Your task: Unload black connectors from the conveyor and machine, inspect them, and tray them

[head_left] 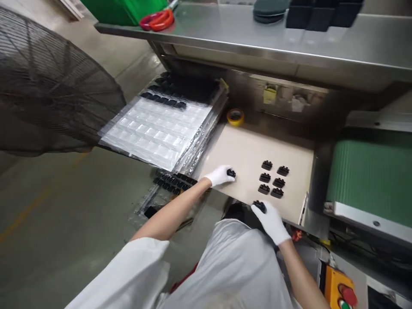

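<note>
My gloved left hand [220,176] pinches a black part [231,173], fingers closed narrow; my right hand [271,222] grips another [259,206] at the edge of a beige board [231,154]. Six more [265,177] sit in spaced rows, none touching, apparently for easy picking. Clear trays [151,133] lie alongside; no writing is legible.

A beige work board [257,150] carries six black moulded parts [265,177] in two columns of three; a roll of yellow tape [235,117] sits at its back edge; a stack of clear blister trays [154,133] lies just beside its left side. The stainless steel shelf [225,38] above bears dark round pads [270,10], black blocks [318,15] and red rings [156,20].
</note>
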A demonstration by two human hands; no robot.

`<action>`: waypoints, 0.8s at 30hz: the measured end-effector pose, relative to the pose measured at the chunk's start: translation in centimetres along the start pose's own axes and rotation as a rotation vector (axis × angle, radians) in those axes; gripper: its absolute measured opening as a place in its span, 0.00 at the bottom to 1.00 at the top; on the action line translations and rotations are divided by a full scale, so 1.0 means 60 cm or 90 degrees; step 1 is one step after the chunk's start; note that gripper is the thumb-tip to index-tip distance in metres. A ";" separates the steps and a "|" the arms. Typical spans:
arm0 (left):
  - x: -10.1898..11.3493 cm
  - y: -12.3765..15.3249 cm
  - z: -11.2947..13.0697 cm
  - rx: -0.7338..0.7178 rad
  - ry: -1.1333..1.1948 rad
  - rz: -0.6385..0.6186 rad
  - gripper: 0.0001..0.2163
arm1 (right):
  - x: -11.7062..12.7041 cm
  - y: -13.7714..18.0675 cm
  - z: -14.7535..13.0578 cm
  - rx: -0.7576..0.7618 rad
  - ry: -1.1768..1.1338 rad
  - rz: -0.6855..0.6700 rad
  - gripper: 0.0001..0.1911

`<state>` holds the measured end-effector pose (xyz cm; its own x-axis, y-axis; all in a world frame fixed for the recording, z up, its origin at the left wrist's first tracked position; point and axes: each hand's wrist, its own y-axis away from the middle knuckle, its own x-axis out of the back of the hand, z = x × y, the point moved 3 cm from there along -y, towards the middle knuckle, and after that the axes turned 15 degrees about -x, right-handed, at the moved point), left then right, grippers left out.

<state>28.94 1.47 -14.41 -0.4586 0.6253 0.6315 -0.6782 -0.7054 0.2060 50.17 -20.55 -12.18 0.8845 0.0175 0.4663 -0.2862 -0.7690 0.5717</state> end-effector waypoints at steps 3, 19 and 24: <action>0.061 -0.059 -0.066 -0.033 -0.059 -0.040 0.13 | -0.068 -0.129 -0.124 0.072 0.198 0.002 0.14; -0.027 0.021 0.041 -0.244 -0.160 0.035 0.15 | 0.022 -0.066 -0.062 0.013 0.332 0.297 0.21; -0.198 -0.029 0.150 -0.302 -0.091 -0.169 0.23 | 0.052 -0.057 0.020 -0.096 0.440 0.261 0.27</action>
<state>40.73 -7.72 -15.54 -0.1768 0.6857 0.7060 -0.9589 -0.2818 0.0336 54.36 -18.65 -13.49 0.2859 0.1820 0.9408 -0.6274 -0.7066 0.3273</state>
